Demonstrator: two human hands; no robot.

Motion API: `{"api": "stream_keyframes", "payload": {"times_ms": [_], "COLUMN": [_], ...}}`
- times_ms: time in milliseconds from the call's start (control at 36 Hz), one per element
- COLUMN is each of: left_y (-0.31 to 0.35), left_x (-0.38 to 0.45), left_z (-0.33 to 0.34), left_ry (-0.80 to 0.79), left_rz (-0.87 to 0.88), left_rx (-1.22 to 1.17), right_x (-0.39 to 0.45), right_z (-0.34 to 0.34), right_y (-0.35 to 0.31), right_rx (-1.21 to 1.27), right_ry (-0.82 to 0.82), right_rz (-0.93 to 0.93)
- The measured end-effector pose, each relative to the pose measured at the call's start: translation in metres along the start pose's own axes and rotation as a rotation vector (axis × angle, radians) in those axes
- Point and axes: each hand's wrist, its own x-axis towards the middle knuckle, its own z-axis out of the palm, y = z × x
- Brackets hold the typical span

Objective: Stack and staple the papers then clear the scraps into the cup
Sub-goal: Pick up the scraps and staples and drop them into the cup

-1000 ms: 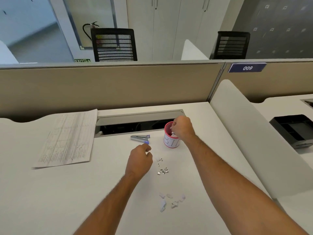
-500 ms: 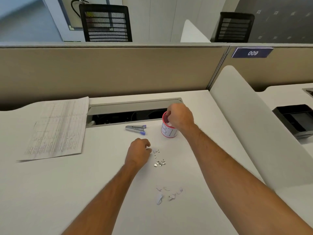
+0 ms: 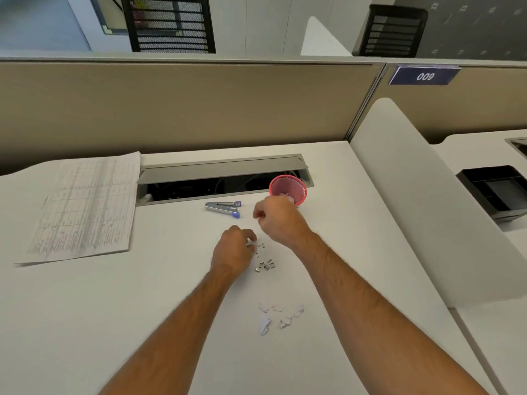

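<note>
A pink mesh cup stands at the back of the white desk, with white scraps inside. My right hand hovers just in front of it, fingers curled, nothing visible in them. My left hand rests on the desk with its fingertips pinching a small white scrap beside a cluster of loose metal staples. Several torn paper scraps lie nearer me. The stacked papers lie at the left. A silver stapler with blue ends lies left of the cup.
An open cable trough runs behind the stapler and cup. A beige partition closes off the back of the desk and a white curved divider the right side. A black tray sits on the neighbouring desk.
My right hand has drawn back from over the cup towards me, uncovering the cup's rim. My left hand stayed by the staples, fingers closing on a scrap. The camera tilted down.
</note>
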Motion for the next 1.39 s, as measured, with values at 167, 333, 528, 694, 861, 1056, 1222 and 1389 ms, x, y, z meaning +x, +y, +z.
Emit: {"api": "stream_keyframes", "payload": {"times_ms": [167, 333, 528, 694, 861, 1056, 1222, 1389], "left_y": [-0.004, -0.01, -0.002, 0.008, 0.022, 0.035, 0.035, 0.031], "left_x": [-0.001, -0.005, -0.024, -0.042, -0.054, -0.072, -0.082, -0.082], "left_z": [0.001, 0.001, -0.009, -0.019, -0.029, -0.032, -0.032, -0.039], "left_ry": [0.033, 0.044, 0.05, 0.031, 0.004, 0.068, 0.126, 0.155], "left_rz": [0.028, 0.039, -0.044, -0.056, -0.086, -0.098, -0.131, -0.093], "left_rx": [0.053, 0.052, -0.326, -0.55, -0.622, -0.612, -0.518, -0.441], "right_x": [-0.012, -0.02, -0.031, -0.05, -0.067, -0.084, -0.078, -0.049], "right_z": [0.025, 0.031, 0.035, 0.031, 0.018, 0.01, -0.001, -0.025], "right_y": [0.009, 0.024, 0.025, 0.017, 0.015, 0.022, 0.038, 0.041], "right_rx": [0.031, 0.056, 0.36, 0.497, 0.544, 0.5, 0.458, 0.37], "right_ry": [-0.112, -0.097, -0.175, -0.132, -0.106, -0.033, 0.219, 0.435], "right_rz": [0.108, 0.148, 0.156, 0.097, 0.11, 0.149, 0.184, 0.178]}}
